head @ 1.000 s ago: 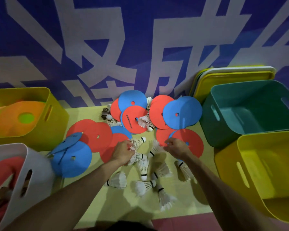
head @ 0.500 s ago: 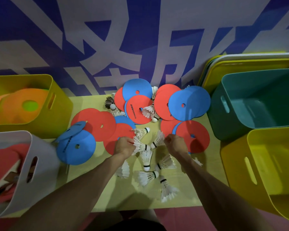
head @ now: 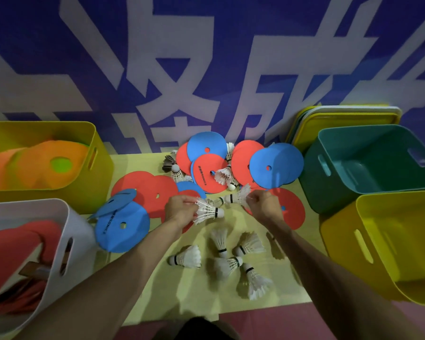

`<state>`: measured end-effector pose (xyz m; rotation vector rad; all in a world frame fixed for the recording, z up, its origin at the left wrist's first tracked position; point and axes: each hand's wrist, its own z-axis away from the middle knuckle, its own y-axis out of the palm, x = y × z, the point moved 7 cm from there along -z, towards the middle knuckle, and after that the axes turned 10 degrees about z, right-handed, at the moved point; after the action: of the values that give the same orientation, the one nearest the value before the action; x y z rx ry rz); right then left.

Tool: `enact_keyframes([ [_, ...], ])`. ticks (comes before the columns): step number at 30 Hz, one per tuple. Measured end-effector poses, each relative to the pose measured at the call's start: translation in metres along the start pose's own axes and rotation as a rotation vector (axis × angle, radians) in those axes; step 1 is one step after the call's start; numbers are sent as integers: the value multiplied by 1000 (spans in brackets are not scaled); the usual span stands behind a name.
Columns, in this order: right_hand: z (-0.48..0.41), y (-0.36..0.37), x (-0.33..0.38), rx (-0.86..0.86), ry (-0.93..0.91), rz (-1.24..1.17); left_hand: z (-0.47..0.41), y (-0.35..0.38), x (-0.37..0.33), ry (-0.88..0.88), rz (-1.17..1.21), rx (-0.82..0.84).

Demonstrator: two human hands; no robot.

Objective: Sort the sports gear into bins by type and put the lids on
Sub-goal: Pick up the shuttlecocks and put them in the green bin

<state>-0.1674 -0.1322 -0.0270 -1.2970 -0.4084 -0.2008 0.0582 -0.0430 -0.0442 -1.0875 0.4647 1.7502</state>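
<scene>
Here, left shuttlecock [head: 207, 212]: feathers inside the curled fingers of the left hand [head: 180, 212], cork pointing right.
Right shuttlecock [head: 234, 198]: feather tips pinched by the right hand [head: 263, 204], cork pointing left.
Loose shuttlecocks [head: 221, 241]: lying on the bench [head: 194, 290], nearer the person.
Discs [head: 123, 224]: red and blue, scattered behind both hands.
</scene>
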Motion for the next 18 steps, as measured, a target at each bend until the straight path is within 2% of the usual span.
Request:
enact_keyframes([
  [9,8,-77,12,-138,61,-87,7,17,-74,229,75,118],
  [14,-4,-125,-8,-255,78,-129,10,52,-114,314,140,158],
  [18,-23,-169,-43,-350,103,-287,16,100,-137,340,196,164],
])
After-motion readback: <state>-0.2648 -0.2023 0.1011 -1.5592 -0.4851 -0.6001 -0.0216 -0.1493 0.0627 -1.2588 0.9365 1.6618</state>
